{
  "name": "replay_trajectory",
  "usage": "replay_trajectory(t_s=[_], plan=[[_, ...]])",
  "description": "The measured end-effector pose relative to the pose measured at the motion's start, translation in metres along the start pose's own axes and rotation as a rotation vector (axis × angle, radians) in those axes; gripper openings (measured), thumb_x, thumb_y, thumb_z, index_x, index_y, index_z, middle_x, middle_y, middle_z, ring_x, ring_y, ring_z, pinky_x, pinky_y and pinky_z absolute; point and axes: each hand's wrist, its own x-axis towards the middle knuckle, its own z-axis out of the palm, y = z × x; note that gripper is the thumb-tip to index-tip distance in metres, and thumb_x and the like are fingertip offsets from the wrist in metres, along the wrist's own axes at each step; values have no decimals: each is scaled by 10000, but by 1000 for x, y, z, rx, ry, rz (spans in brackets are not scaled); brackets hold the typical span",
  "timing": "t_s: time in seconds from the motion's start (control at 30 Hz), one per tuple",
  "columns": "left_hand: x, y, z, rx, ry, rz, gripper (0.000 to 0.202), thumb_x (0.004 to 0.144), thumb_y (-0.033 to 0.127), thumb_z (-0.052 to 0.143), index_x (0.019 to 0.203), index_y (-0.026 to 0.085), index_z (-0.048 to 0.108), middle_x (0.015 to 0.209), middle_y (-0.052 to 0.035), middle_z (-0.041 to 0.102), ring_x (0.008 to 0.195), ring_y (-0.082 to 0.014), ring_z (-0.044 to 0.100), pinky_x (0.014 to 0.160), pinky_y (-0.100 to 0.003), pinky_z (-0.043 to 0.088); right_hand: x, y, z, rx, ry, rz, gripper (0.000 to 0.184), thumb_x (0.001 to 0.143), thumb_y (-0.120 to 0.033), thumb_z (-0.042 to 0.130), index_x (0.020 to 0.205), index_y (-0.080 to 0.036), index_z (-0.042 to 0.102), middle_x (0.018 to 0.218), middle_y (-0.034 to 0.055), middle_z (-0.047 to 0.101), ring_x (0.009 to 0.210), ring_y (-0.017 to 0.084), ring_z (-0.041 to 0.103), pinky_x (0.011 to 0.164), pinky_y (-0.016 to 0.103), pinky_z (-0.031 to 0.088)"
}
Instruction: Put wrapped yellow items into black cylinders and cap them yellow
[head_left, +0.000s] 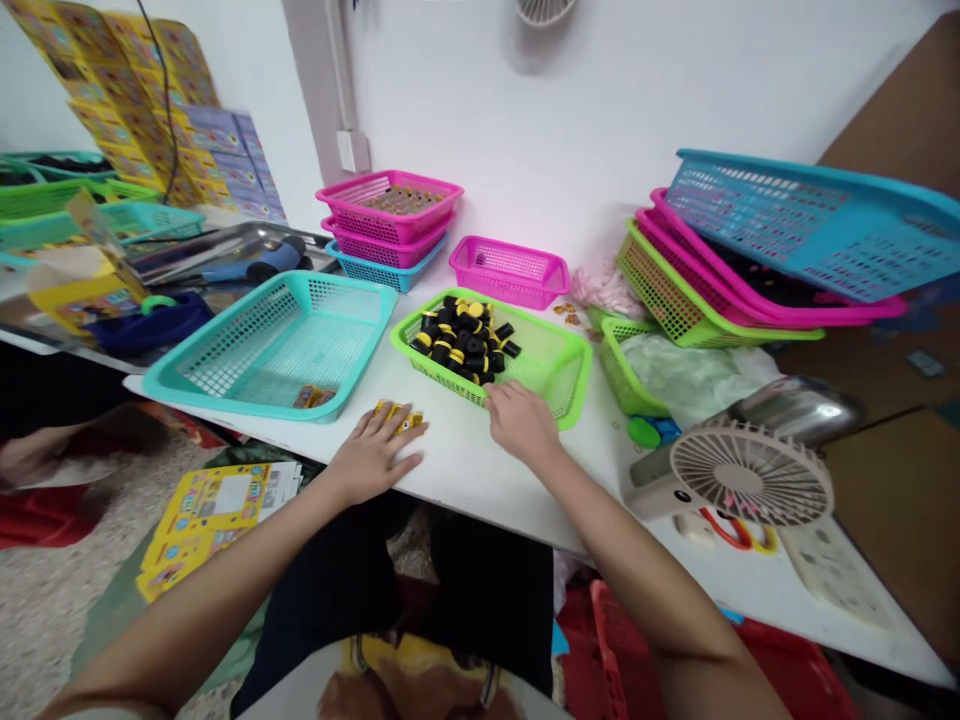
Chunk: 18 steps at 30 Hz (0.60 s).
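Observation:
My left hand (375,462) lies flat with fingers spread over a small yellow printed piece (409,421) on the white table, and partly covers it. My right hand (523,420) is at the near rim of a light green basket (574,385), its fingers curled and pressed together; what they grip, if anything, is hidden. A heap of black cylinders with yellow bands (466,340) fills the left part of this basket, just beyond my right fingertips. Left of it stands a turquoise basket (292,340) with a few small yellow-orange pieces (313,396) in its near corner.
Stacked pink baskets (394,228) and a single pink basket (510,270) stand along the wall. At right are tilted stacked baskets (810,225), a handheld fan (750,475) and scissors (727,528). Flattened yellow cartons (214,510) lie below the table; another person's hand (30,455) shows far left.

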Motion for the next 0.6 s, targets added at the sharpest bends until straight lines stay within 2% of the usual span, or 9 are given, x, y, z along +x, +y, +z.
replay_trajectory(t_s=[0.07,0.13,0.2,0.3,0.43,0.5,0.6], plan=[[0,-1,1,4,13,2,589,1053,607,423,1598,382,450,1750,-27,253,1639,-374,177,1304,-583,242,-3,24,-6,10,-15,-28,395,1051,-248,422,1314,-172,706,1237,126,777,1265,274,592,1094,435,423],[0,-1,1,10,23,3,586,1051,602,434,1595,386,453,1748,-24,259,1636,-376,189,1302,-584,248,-6,45,-9,44,-21,-46,355,1035,-254,471,1268,-250,739,1219,75,790,1329,300,532,1172,524,308],[-1,0,1,20,18,2,587,1048,596,449,1593,377,461,1745,-33,265,1634,-378,193,1301,-582,253,-8,61,-12,66,-11,-21,361,994,-199,505,1227,-311,759,1218,51,785,1379,340,463,1155,593,255],[-1,2,0,34,5,2,583,1050,580,458,1586,353,479,1739,-54,279,1627,-385,210,1298,-582,261,-9,78,-15,4,26,121,422,905,-115,537,1143,-351,794,1333,67,710,1384,401,393,1062,604,290],[-1,2,2,40,47,7,564,1045,560,485,1571,358,502,1733,-53,300,1621,-389,229,1297,-577,266,-5,83,-22,-85,53,437,377,875,-122,552,1038,-322,827,1419,129,559,1325,433,374,1035,622,299],[-1,2,3,38,60,9,560,1045,562,481,1566,359,509,1732,-49,304,1621,-387,231,1299,-572,262,-2,78,-21,-40,117,571,424,875,-121,537,1158,-323,780,1417,150,504,1333,427,373,1057,639,308],[-1,1,3,30,57,19,566,1050,570,457,1572,355,502,1732,-51,307,1620,-391,238,1289,-579,275,2,62,-4,374,358,750,524,861,-240,614,1382,-288,573,1432,168,424,1376,402,357,1101,646,347]])
